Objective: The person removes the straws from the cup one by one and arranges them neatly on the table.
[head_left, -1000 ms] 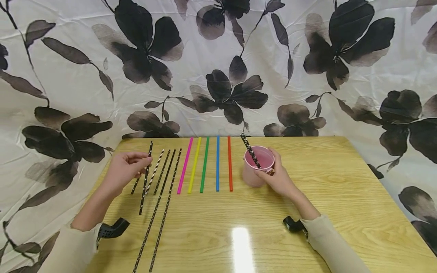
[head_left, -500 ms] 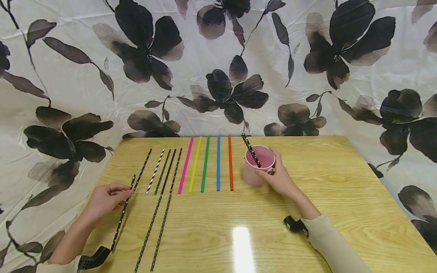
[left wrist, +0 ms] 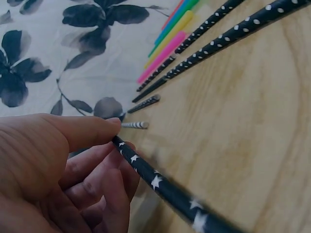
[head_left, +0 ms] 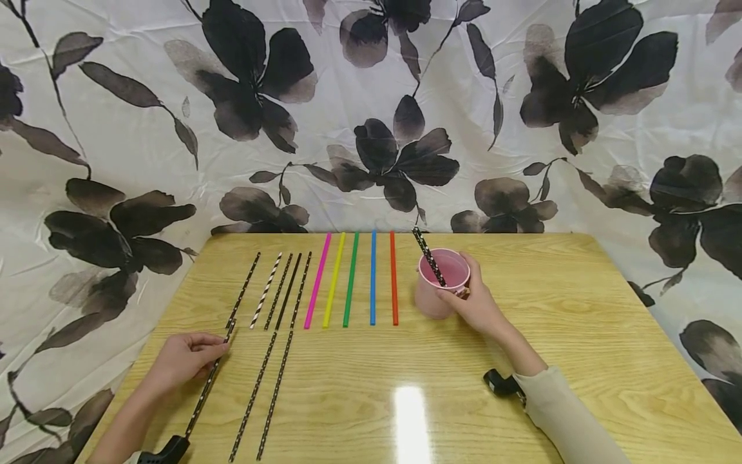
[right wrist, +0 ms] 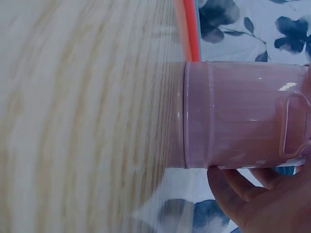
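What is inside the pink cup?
One black dotted straw leans inside the pink cup, its top poking out. The right hand holds the cup. The cup's bottom is hidden.

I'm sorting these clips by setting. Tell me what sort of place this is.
Probably a makeshift indoor recording spot: a wooden table boxed in by flower-print sheets, with straws lined up in neat rows beside a pink cup.

The table [head_left: 522, 309] is pale wood-grain with a glossy, smooth finish that throws back a bright glare at 6 o'clock. The pink cup [head_left: 439, 283] looks like shiny moulded plastic. The coloured straws [head_left: 350, 278] at 12 o'clock are smooth, plain plastic; the star-printed straw [left wrist: 160, 187] pinched by the left hand [head_left: 184, 356] looks like matt paper. The flowered backdrop [head_left: 371, 116] is thin, creased cloth with a faint sheen
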### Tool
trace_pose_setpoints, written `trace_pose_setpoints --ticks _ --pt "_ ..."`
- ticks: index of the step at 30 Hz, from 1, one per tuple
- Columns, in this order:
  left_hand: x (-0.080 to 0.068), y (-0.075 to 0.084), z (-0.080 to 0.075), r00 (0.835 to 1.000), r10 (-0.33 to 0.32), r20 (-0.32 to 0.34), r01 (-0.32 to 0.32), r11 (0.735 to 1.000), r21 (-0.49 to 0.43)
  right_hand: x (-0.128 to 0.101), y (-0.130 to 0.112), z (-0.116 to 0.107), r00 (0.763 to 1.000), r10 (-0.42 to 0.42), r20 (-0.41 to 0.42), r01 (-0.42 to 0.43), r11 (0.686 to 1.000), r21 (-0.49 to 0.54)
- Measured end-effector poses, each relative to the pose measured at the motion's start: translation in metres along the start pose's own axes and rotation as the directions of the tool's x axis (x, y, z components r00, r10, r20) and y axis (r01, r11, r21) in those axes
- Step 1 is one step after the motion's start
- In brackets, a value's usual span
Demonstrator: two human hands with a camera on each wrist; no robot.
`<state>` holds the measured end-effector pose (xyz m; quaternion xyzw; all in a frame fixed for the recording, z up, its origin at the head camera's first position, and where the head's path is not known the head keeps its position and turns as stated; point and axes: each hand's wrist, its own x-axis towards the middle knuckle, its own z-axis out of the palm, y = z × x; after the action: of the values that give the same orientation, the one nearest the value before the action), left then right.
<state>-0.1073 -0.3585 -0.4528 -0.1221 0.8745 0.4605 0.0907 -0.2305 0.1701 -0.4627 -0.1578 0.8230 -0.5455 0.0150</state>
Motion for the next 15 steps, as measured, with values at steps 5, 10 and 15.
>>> trace_pose_setpoints --ticks 5,10,15 --pt "0.000 -0.002 0.006 1.000 -0.015 0.012 0.015 1.000 0.027 0.000 -0.002 -0.001 1.000 -0.001 0.007 0.001 1.000 0.025" --pt "0.002 -0.003 0.013 0.999 -0.024 0.032 0.024 1.000 0.012 -0.005 -0.020 -0.002 1.000 0.001 0.021 -0.001 1.000 0.013" --pt "0.003 0.002 0.020 0.998 -0.029 0.047 0.028 0.999 0.019 0.000 0.000 0.000 1.000 -0.014 0.006 0.014 1.000 0.013"
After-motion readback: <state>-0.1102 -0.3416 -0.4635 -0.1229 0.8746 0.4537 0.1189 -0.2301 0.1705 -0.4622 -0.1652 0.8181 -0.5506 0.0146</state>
